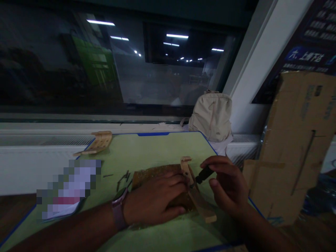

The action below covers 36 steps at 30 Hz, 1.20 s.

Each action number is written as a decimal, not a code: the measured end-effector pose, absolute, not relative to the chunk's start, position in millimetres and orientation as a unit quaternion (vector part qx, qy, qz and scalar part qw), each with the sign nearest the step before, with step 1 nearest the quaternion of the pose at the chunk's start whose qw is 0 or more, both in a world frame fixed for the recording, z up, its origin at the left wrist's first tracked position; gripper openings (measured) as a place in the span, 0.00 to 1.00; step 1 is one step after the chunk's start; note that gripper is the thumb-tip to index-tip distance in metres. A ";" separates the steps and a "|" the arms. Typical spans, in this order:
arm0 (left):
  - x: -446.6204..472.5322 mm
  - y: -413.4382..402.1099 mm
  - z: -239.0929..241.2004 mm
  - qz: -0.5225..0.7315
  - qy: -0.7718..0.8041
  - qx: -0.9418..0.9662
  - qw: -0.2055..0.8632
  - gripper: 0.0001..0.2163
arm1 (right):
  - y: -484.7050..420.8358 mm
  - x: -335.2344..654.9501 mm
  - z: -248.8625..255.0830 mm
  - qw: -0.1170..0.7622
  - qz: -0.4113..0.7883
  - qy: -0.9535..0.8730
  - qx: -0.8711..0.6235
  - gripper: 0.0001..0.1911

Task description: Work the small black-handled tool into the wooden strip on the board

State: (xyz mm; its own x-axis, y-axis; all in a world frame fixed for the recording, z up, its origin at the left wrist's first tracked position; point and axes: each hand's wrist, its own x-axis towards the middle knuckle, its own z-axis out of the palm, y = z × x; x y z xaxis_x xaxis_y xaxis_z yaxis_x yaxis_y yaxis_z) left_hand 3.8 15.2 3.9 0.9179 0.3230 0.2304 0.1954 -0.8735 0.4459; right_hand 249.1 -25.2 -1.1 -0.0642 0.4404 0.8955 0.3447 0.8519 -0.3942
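My left hand [154,196], with a banded watch on its wrist, lies over a brown board [147,172]. Its fingertips hold the side of a narrow, light wooden piece [201,204] with holes and a raised block at its far end. In my right hand [231,185] is a dark-handled screwdriver [204,174], held by the fingers and pointed down-left at the wooden piece. The thumb stands somewhat apart from the handle. The screwdriver's tip meets the wood near my left fingertips; whether a screw sits there is too dark to tell.
Several dark screws [122,179] lie left of the board on the green table [157,147]. A curved wooden part [98,143] rests at the far left corner, near a blurred-out booklet [70,189]. Behind stands a beige backpack [212,115]; a large cardboard sheet [296,147] leans at right.
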 end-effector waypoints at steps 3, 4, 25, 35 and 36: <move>4.6 15.2 4.1 0.147 0.134 0.957 0.210 0.19 | -29.3 247.0 1.2 0.628 0.085 -0.731 -0.253 0.14; 4.9 15.3 3.9 0.148 0.132 0.957 0.210 0.19 | -30.0 246.4 2.1 0.625 0.107 -0.733 -0.247 0.14; 5.2 15.8 0.4 0.156 0.126 0.959 0.198 0.18 | -25.3 248.3 3.3 0.647 0.076 -0.711 -0.265 0.16; 5.0 15.5 0.0 0.158 0.129 0.960 0.193 0.19 | -28.6 252.0 2.9 0.569 0.038 -0.771 -0.283 0.19; 5.3 15.6 0.0 0.158 0.129 0.960 0.192 0.18 | -28.4 251.1 2.6 0.572 0.047 -0.768 -0.284 0.21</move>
